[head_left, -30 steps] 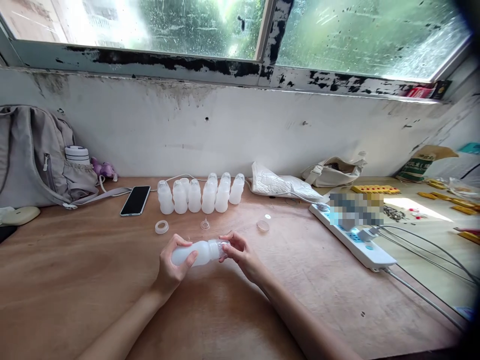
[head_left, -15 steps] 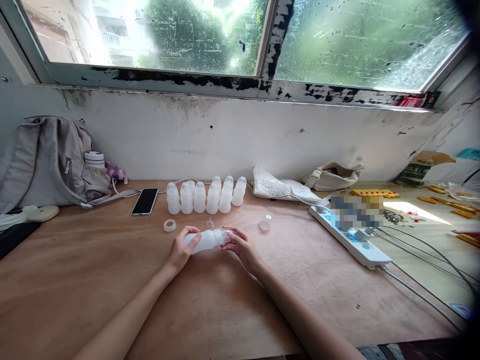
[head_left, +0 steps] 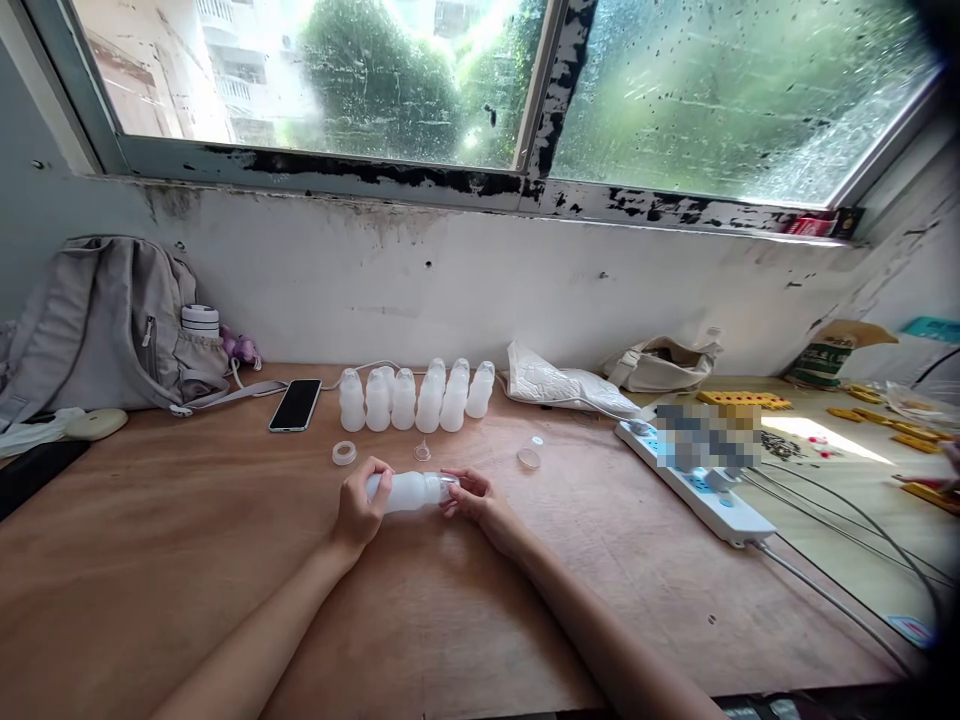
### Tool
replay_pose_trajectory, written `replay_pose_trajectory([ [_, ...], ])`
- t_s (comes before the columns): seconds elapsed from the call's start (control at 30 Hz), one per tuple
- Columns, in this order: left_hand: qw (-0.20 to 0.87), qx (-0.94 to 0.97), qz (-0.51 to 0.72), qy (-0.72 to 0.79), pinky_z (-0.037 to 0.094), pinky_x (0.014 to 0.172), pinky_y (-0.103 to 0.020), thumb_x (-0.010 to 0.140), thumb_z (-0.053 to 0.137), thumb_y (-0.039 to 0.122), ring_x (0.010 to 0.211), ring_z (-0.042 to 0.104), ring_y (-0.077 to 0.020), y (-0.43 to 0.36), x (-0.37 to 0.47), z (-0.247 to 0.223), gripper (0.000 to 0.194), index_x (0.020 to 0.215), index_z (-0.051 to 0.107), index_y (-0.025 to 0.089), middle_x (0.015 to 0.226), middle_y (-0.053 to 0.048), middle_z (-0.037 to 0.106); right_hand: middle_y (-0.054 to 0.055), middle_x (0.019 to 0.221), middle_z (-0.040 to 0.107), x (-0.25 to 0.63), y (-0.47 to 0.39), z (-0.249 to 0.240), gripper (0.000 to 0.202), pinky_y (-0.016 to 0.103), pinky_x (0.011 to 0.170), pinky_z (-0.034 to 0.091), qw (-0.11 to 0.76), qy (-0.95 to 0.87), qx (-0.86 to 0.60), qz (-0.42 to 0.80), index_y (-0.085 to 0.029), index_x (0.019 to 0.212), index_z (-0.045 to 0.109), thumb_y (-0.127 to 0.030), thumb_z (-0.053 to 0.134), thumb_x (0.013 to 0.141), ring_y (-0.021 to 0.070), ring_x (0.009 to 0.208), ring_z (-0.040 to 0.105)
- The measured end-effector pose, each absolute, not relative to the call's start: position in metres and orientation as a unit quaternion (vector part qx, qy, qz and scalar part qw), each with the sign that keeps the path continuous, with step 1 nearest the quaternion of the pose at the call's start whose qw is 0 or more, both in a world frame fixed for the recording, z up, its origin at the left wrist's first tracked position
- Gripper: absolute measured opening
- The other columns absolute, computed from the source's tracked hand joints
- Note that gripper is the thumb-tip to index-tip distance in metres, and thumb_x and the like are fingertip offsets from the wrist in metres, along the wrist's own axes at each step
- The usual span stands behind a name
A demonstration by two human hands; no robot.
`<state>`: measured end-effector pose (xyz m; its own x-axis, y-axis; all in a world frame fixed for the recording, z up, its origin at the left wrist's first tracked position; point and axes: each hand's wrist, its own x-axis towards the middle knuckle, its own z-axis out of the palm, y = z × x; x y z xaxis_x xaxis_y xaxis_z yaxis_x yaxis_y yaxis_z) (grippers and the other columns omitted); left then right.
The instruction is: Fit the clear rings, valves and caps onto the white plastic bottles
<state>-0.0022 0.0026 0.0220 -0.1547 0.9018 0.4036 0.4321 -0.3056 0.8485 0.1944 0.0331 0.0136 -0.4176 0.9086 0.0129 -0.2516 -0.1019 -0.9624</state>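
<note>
A translucent white baby bottle (head_left: 409,491) lies sideways between my two hands, just over the table. Its base end is in my left hand (head_left: 362,503), with the fingers closed round it. At the other end, the fingers of my right hand (head_left: 472,497) pinch the clear cap. Beyond them on the table are a white collar ring (head_left: 344,453), a clear nipple (head_left: 423,451) standing upright, and a clear cap (head_left: 529,456). Several similar white bottles (head_left: 429,402) stand grouped behind these parts.
A phone (head_left: 295,405) lies left of the bottles, near a grey backpack (head_left: 112,320). Behind right are a white plastic packet (head_left: 559,382) and a pale bag (head_left: 660,366). A power strip (head_left: 720,508) with trailing cables runs along the right side. Yellow pieces (head_left: 742,399) lie farther right.
The bottle has turned slightly and lies more level, with both hands still on it. The whole view has shifted a little, showing more of the window.
</note>
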Motion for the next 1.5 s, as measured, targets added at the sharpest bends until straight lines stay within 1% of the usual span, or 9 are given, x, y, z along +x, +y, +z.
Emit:
replay_pose_trajectory([
  [0.1, 0.227, 0.613, 0.520, 0.550, 0.040, 0.069, -0.028, 0.081, 0.041, 0.037, 0.075, 0.055, -0.0185, 0.005, -0.002, 0.026, 0.023, 0.075, 0.053, 0.019, 0.076, -0.002, 0.057, 0.003, 0.083, 0.062, 0.198, 0.039, 0.023, 0.031, 0.026, 0.060, 0.049, 0.444, -0.549, -0.340, 0.621, -0.019, 0.097, 0.063, -0.032, 0.065, 0.069, 0.0142, 0.074, 0.056],
  [0.23, 0.270, 0.566, 0.563, 0.539, 0.042, 0.076, -0.031, 0.084, 0.035, 0.038, 0.095, 0.053, -0.0205, 0.013, -0.003, 0.025, 0.029, 0.101, 0.047, 0.018, 0.101, -0.008, 0.055, 0.003, 0.082, 0.062, 0.204, 0.056, 0.056, 0.033, 0.029, 0.061, 0.048, 0.453, -0.621, -0.364, 0.527, -0.018, 0.099, 0.064, -0.035, 0.063, 0.070, 0.0124, 0.064, 0.054],
  [0.4, 0.234, 0.544, 0.580, 0.560, 0.047, 0.063, -0.028, 0.084, 0.037, 0.036, 0.086, 0.055, -0.0179, 0.026, -0.013, 0.015, 0.029, 0.106, 0.043, 0.019, 0.108, -0.010, 0.049, 0.001, 0.078, 0.058, 0.201, 0.098, 0.124, 0.038, 0.030, 0.064, 0.050, 0.597, -0.634, -0.335, 0.359, -0.021, 0.106, 0.059, -0.038, 0.059, 0.072, 0.0132, 0.069, 0.054],
  [0.53, 0.140, 0.606, 0.543, 0.564, 0.047, 0.058, -0.026, 0.082, 0.041, 0.028, 0.078, 0.055, -0.0153, 0.031, -0.022, 0.007, 0.022, 0.102, 0.045, 0.019, 0.102, -0.008, 0.053, 0.004, 0.093, 0.058, 0.182, 0.145, 0.174, 0.038, 0.030, 0.064, 0.049, 0.638, -0.649, -0.372, 0.180, -0.021, 0.106, 0.058, -0.037, 0.059, 0.071, 0.0156, 0.077, 0.055],
  [0.67, 0.088, 0.655, 0.514, 0.547, 0.047, 0.059, -0.027, 0.081, 0.041, 0.022, 0.074, 0.055, -0.0152, 0.033, -0.023, 0.002, 0.018, 0.098, 0.048, 0.019, 0.093, -0.006, 0.056, 0.007, 0.093, 0.059, 0.149, 0.185, 0.189, 0.036, 0.032, 0.068, 0.046, 0.556, -0.707, -0.429, 0.081, -0.017, 0.105, 0.055, -0.026, 0.059, 0.071, 0.0167, 0.077, 0.056],
  [0.8, 0.069, 0.672, 0.503, 0.539, 0.048, 0.063, -0.028, 0.081, 0.040, 0.018, 0.073, 0.055, -0.0148, 0.034, -0.022, 0.000, 0.017, 0.095, 0.049, 0.019, 0.089, -0.005, 0.056, 0.008, 0.096, 0.060, 0.120, 0.209, 0.176, 0.029, 0.033, 0.076, 0.042, 0.360, -0.792, -0.493, 0.029, -0.016, 0.104, 0.052, -0.021, 0.055, 0.075, 0.0179, 0.089, 0.054],
  [0.9, 0.071, 0.674, 0.503, 0.536, 0.047, 0.065, -0.028, 0.080, 0.041, 0.016, 0.075, 0.056, -0.0151, 0.035, -0.022, -0.001, 0.016, 0.093, 0.050, 0.019, 0.088, -0.005, 0.056, 0.007, 0.096, 0.061, 0.109, 0.221, 0.160, 0.024, 0.034, 0.079, 0.039, 0.276, -0.813, -0.512, 0.024, -0.018, 0.097, 0.055, -0.019, 0.058, 0.073, 0.0207, 0.095, 0.051],
  [1.2, 0.066, 0.671, 0.510, 0.535, 0.046, 0.067, -0.028, 0.078, 0.041, 0.011, 0.076, 0.056, -0.0158, 0.039, -0.022, -0.004, 0.017, 0.090, 0.050, 0.019, 0.084, -0.004, 0.056, 0.005, 0.099, 0.063, 0.109, 0.239, 0.128, 0.024, 0.035, 0.079, 0.038, 0.157, -0.833, -0.529, 0.047, -0.022, 0.094, 0.057, -0.022, 0.062, 0.070, 0.0216, 0.096, 0.053],
  [1.5, 0.057, 0.673, 0.503, 0.539, 0.046, 0.068, -0.028, 0.078, 0.042, 0.011, 0.076, 0.056, -0.0157, 0.038, -0.023, -0.004, 0.016, 0.089, 0.050, 0.019, 0.082, -0.003, 0.056, 0.006, 0.099, 0.063, 0.109, 0.236, 0.123, 0.025, 0.039, 0.083, 0.037, 0.137, -0.848, -0.511, 0.036, -0.024, 0.098, 0.059, -0.028, 0.058, 0.074, 0.0251, 0.102, 0.050],
])
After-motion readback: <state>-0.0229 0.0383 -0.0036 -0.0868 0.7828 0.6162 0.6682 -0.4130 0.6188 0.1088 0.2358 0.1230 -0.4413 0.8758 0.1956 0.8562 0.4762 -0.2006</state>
